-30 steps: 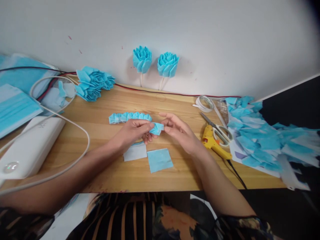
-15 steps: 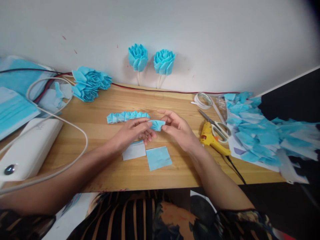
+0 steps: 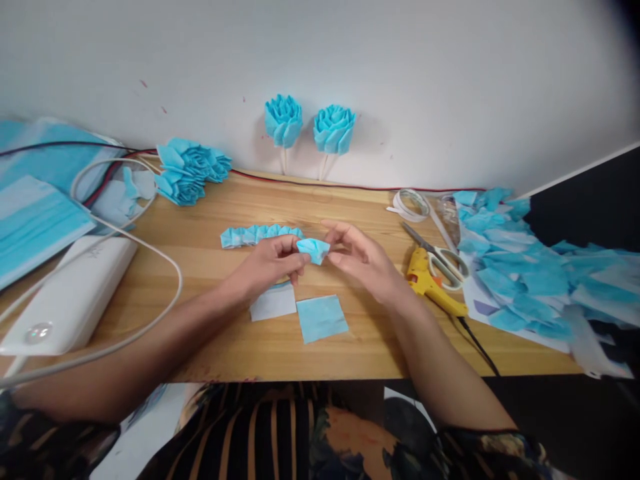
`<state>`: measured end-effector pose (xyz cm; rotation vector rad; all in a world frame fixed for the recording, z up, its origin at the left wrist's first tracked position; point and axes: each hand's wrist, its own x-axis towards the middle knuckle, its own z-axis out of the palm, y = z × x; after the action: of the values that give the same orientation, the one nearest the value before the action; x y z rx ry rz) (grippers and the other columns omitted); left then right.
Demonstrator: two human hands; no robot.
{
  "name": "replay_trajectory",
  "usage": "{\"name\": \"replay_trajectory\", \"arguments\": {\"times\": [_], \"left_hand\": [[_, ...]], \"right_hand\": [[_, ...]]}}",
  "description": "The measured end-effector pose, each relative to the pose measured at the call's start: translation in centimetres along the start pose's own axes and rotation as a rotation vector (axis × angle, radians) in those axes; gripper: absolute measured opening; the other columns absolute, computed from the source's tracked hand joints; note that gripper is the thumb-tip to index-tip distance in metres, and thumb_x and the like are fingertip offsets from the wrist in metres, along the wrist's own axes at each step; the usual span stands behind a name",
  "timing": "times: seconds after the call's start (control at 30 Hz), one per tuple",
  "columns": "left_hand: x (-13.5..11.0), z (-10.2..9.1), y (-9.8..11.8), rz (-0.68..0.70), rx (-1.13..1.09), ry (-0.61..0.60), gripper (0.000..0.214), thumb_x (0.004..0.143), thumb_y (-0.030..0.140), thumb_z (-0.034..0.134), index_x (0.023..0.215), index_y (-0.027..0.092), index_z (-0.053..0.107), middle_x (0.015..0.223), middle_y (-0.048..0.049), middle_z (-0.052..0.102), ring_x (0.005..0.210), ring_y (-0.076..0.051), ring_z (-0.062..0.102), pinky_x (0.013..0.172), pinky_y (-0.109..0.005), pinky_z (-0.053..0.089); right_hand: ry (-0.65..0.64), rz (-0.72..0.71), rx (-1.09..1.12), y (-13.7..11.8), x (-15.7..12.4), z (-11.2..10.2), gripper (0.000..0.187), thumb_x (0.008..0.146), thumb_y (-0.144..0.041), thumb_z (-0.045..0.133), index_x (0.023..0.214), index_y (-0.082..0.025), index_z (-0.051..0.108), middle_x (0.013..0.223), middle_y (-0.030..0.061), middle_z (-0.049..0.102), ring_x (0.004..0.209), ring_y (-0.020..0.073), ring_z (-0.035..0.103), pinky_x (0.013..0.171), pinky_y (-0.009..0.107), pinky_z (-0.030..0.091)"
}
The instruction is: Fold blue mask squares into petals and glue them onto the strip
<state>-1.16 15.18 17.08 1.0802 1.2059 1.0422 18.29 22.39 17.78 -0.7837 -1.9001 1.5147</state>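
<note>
My left hand (image 3: 270, 265) and my right hand (image 3: 361, 259) meet over the middle of the wooden table (image 3: 210, 333). Between their fingertips they pinch a small folded blue paper piece (image 3: 313, 249), held just above the tabletop. Behind my left hand lies a strip of joined pleated blue pieces (image 3: 260, 234). Below the hands lie a pale paper square (image 3: 273, 303) and a blue paper square (image 3: 321, 318), side by side and flat on the wood.
Scissors (image 3: 443, 255) and a yellow glue gun (image 3: 431, 287) lie to the right, beside a heap of blue paper scraps (image 3: 520, 267) and a tape roll (image 3: 411, 204). Two blue paper flowers (image 3: 307, 127) lean on the wall. A white device (image 3: 70, 293) with cable sits left.
Both hands stay together on the small folded piece, working it slightly between the fingertips. The view shifted a little; nothing on the table moved.
</note>
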Motion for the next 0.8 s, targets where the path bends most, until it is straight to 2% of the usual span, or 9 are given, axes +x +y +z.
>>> {"name": "replay_trajectory", "arguments": {"times": [0.1, 0.2, 0.4, 0.57, 0.7, 0.8], "left_hand": [[-0.1, 0.0, 0.1, -0.01, 0.05, -0.04, 0.02, 0.077, 0.034, 0.065, 0.072, 0.017, 0.055, 0.063, 0.0027, 0.059, 0.054, -0.01, 0.054, 0.056, -0.024, 0.042], [-0.3, 0.1, 0.1, 0.0, 0.138, -0.087, 0.021, 0.079, 0.034, 0.064, 0.071, 0.018, 0.054, 0.059, 0.0034, 0.057, 0.053, -0.01, 0.052, 0.057, -0.024, 0.04], [-0.3, 0.3, 0.0, 0.034, 0.185, -0.1, 0.022, 0.08, 0.033, 0.063, 0.068, 0.019, 0.052, 0.056, 0.0046, 0.053, 0.051, -0.009, 0.05, 0.055, -0.023, 0.039], [-0.1, 0.2, 0.1, 0.04, 0.06, -0.024, 0.021, 0.081, 0.037, 0.064, 0.079, 0.018, 0.057, 0.06, 0.0035, 0.057, 0.05, -0.009, 0.052, 0.052, -0.023, 0.043], [-0.2, 0.2, 0.3, 0.021, 0.004, -0.035, 0.024, 0.084, 0.041, 0.061, 0.084, 0.017, 0.058, 0.061, 0.0028, 0.058, 0.051, -0.01, 0.054, 0.052, -0.024, 0.045], [-0.3, 0.2, 0.4, 0.002, 0.025, -0.042, 0.022, 0.083, 0.039, 0.063, 0.081, 0.017, 0.057, 0.061, 0.003, 0.058, 0.05, -0.009, 0.053, 0.052, -0.023, 0.044]], "right_hand": [[0.026, -0.066, -0.1, -0.3, -0.2, -0.9, 0.043, 0.089, -0.026, 0.063, 0.131, -0.025, 0.055, 0.117, 0.0066, 0.065, 0.112, 0.0189, 0.061, 0.094, 0.036, 0.051], [-0.026, -0.125, -0.187, -0.7, -0.4, -1.0, 0.042, 0.091, -0.026, 0.061, 0.133, -0.026, 0.055, 0.112, 0.0048, 0.068, 0.109, 0.0187, 0.063, 0.099, 0.038, 0.048], [-0.024, -0.165, -0.402, -1.1, -0.6, -0.2, 0.046, 0.084, -0.015, 0.061, 0.129, -0.027, 0.059, 0.092, -0.0015, 0.066, 0.088, 0.0149, 0.064, 0.086, 0.031, 0.051], [-0.008, -0.162, -0.335, -0.4, -0.4, 0.1, 0.044, 0.086, -0.018, 0.061, 0.129, -0.025, 0.058, 0.088, -0.0015, 0.062, 0.084, 0.0143, 0.061, 0.085, 0.032, 0.05], [0.02, -0.144, -0.207, 0.2, -0.2, 0.5, 0.044, 0.088, -0.021, 0.059, 0.132, -0.023, 0.055, 0.087, -0.0013, 0.059, 0.082, 0.0136, 0.059, 0.082, 0.031, 0.05], [0.05, -0.124, -0.157, 0.5, -0.2, 0.7, 0.045, 0.089, -0.021, 0.059, 0.134, -0.023, 0.054, 0.088, -0.001, 0.058, 0.083, 0.0136, 0.059, 0.081, 0.03, 0.049]]}}
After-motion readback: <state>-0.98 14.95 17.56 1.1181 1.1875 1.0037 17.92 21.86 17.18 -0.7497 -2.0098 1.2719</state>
